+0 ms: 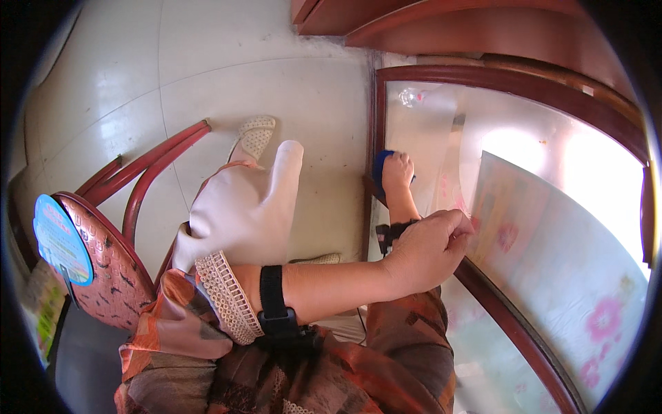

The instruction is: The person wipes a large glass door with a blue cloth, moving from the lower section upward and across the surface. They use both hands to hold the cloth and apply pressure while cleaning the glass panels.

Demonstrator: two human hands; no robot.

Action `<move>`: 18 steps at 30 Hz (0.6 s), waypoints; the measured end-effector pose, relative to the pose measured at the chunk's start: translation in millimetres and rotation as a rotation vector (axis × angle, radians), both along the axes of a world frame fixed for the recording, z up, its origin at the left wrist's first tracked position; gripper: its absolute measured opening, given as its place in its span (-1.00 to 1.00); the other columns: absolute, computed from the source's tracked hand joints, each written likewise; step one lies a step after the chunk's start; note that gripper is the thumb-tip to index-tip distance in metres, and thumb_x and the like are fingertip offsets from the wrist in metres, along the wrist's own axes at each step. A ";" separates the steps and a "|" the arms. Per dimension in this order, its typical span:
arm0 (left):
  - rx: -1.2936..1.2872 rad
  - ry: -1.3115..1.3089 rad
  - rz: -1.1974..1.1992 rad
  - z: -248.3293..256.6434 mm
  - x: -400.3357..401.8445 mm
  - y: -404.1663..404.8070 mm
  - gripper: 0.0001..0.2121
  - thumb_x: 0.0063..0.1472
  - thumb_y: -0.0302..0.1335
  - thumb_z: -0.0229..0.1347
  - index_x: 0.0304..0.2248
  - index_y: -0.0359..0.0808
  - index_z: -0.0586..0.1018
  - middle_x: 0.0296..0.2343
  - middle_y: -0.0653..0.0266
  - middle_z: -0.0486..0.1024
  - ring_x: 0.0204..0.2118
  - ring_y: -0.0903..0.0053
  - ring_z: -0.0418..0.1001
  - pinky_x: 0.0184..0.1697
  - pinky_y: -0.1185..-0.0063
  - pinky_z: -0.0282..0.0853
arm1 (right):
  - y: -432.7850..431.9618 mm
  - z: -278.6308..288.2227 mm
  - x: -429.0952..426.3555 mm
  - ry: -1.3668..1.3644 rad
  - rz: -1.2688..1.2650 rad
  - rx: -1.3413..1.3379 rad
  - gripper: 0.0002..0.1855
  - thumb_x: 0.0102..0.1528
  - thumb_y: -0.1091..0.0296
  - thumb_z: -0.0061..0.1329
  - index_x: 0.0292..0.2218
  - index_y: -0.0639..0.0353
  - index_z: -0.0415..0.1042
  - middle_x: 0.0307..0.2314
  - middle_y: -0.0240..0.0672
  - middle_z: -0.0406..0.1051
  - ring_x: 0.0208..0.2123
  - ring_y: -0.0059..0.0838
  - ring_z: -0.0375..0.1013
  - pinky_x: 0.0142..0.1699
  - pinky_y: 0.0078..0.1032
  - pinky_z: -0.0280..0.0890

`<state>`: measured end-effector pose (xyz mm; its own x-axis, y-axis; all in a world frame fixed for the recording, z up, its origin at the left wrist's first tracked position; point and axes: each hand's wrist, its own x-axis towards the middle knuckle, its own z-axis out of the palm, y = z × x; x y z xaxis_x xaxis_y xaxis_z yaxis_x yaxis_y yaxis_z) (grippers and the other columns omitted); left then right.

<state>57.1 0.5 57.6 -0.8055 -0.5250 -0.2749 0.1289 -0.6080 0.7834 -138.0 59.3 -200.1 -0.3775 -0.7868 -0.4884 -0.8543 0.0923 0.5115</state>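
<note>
My left arm reaches across to the right, and my left hand (432, 253) is closed, its thumb against the curled index finger. Nothing shows in it. It hovers in front of a dark red rail (496, 300) and a glass panel (543, 217) printed with pink flowers. Beyond it, my right hand (398, 168) presses a dark blue cloth-like pad (381, 168) at the left side of the dark red wooden frame (380, 111) around the glass. The left hand hides part of my right forearm. Each arm wears a black strap.
At the left stands a red-framed chair (137, 181) with a pink patterned pad; a blue card (62, 240) bearing writing lies against it. Dark red wooden furniture (465, 31) borders the top. My pale-clad leg (243, 212) and woven shoe (256, 135) rest over the tiled floor (217, 77).
</note>
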 end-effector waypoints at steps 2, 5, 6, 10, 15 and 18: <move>-0.029 0.001 0.000 0.6 -0.4 0.4 -0.87 0.35 -0.47 0.02 -0.23 -0.39 0.49 -0.45 0.09 0.52 -0.40 0.37 0.49 -0.28 0.47 0.39 | 9.8 10.8 0.4 0.027 -0.067 0.102 -0.73 0.15 0.34 -0.09 -0.15 0.11 0.56 -0.18 -0.34 0.50 -0.08 -0.21 0.42 -0.06 -0.29 0.39; -0.052 0.005 -0.005 1.7 -0.6 2.4 -0.85 0.35 -0.46 0.03 -0.22 -0.39 0.49 -0.43 0.08 0.52 -0.36 0.29 0.51 -0.25 0.44 0.40 | -8.3 55.4 -15.5 0.145 0.056 -0.283 -0.69 0.14 0.36 -0.09 -0.09 0.15 0.51 -0.15 -0.29 0.47 -0.10 -0.21 0.42 -0.12 -0.26 0.38; -0.052 -0.005 -0.016 2.0 -0.9 3.2 -0.85 0.34 -0.46 0.03 -0.21 -0.39 0.49 -0.42 0.07 0.53 -0.35 0.26 0.52 -0.23 0.43 0.41 | -17.6 72.0 -21.5 0.234 0.154 -0.469 -0.68 0.14 0.36 -0.09 -0.07 0.16 0.49 -0.15 -0.26 0.45 -0.11 -0.21 0.42 -0.15 -0.25 0.37; -0.071 -0.002 0.018 1.4 -2.5 3.0 -0.87 0.33 -0.49 0.04 -0.22 -0.40 0.48 -0.38 0.07 0.53 -0.31 0.28 0.54 -0.20 0.44 0.42 | -75.6 97.4 -43.8 0.154 0.253 -0.812 -0.76 0.10 0.39 -0.06 -0.16 0.14 0.47 -0.27 -0.23 0.43 -0.25 -0.19 0.43 -0.21 -0.32 0.36; -0.097 -0.020 0.036 -2.8 -2.2 -6.2 -0.88 0.32 -0.53 0.04 -0.20 -0.39 0.47 -0.35 0.10 0.52 -0.27 0.34 0.53 -0.19 0.47 0.41 | -144.4 22.5 -58.4 0.061 0.317 -0.600 -0.90 0.04 0.39 -0.02 -0.38 0.14 0.51 -0.40 -0.30 0.49 -0.24 -0.24 0.45 -0.22 -0.33 0.39; -0.087 -0.054 -0.006 -4.5 -1.0 -11.5 -0.89 0.33 -0.53 0.04 -0.20 -0.40 0.46 -0.36 0.10 0.50 -0.28 0.40 0.51 -0.18 0.49 0.40 | -153.6 -38.9 -62.2 0.060 0.356 -0.559 -0.89 0.01 0.38 0.00 -0.42 0.12 0.55 -0.44 -0.30 0.52 -0.24 -0.26 0.46 -0.23 -0.32 0.41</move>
<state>56.1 -10.9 53.0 -0.7941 -0.5437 -0.2716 0.0817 -0.5383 0.8388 -200.1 -94.4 -239.0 -0.0612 -0.9972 0.0433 -0.8534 0.0748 0.5159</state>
